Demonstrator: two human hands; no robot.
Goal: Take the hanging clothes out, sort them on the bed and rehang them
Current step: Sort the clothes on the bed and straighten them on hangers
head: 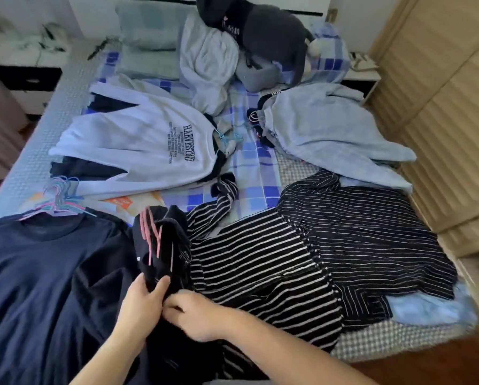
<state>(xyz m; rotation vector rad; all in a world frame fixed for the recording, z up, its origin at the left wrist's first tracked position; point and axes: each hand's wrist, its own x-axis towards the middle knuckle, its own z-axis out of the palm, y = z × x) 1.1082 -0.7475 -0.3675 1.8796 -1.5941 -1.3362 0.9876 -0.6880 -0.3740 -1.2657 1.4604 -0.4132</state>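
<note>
Black garment with pink stripes (160, 245) bunched beside striped shirt (260, 273) at bed's (33, 162) near edge, long axis running away; pinched by left hand (142, 301) and right hand (196, 315).

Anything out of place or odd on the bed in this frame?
Nothing damaged or spilled. The striped sleeve lies twisted across the checked sheet, and both hands, left hand and right hand, grip a bunched black garment with pink stripes.

Both hands, left hand (142, 297) and right hand (196, 315), grip a black garment (163, 245) (pink hangers (149, 234) tucked in it) between a navy shirt (44, 273) and a striped top (260, 262) on the bed (33, 162).
</note>
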